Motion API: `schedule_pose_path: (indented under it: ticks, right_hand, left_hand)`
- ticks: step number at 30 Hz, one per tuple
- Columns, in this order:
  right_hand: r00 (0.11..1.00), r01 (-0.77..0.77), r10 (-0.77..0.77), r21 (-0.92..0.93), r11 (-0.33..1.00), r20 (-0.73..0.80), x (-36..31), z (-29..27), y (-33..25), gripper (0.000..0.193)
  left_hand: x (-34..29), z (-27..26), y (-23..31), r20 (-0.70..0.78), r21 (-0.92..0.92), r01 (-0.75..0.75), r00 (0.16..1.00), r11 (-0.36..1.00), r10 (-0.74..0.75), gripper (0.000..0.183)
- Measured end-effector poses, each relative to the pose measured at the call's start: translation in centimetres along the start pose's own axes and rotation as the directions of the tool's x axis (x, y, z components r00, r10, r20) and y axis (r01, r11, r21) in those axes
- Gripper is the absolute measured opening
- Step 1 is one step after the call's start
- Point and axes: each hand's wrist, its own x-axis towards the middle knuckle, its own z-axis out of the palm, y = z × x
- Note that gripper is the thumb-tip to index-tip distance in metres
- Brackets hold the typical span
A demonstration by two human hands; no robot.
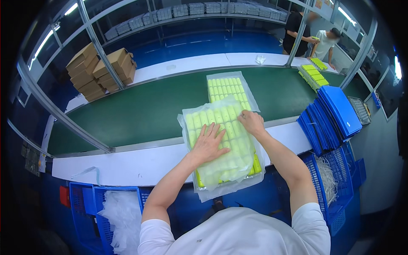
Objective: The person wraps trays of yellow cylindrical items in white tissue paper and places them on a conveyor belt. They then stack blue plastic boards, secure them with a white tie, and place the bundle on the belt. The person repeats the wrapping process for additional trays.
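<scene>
Translucent white sheet (pixel 233 166) over lime-green cylinders (pixel 256 164) runs twelve-to-six, lying toward seven o'clock from the right hand (pixel 252 122), fingertips apparently pinching its edge, while the nearer left hand (pixel 207 145) rests splayed atop its middle.

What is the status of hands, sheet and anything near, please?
Left hand spread on sheet. Right hand at its far right edge, grip unclear. Sheet over most yellow-green pieces. Another batch just beyond, on belt.
</scene>
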Motion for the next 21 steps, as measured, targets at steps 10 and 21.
schedule_pose_path:
  ticks: [10, 21]
  right_hand:
    - [0.686, 0.725, -0.720, 0.006, 0.689, -0.103, -15.2, -5.1, -4.2, 0.048]
    - [0.614, 0.732, -0.749, 0.173, 0.659, 0.250, -18.2, -9.0, 2.1, 0.025]
  left_hand:
    - [-0.4, 1.8, -1.5, 0.050, -0.061, 0.037, 0.998, 0.997, -0.034, 0.084]
    - [0.6, 1.4, -1.4, 0.110, -0.051, 0.028, 0.994, 0.998, -0.022, 0.083]
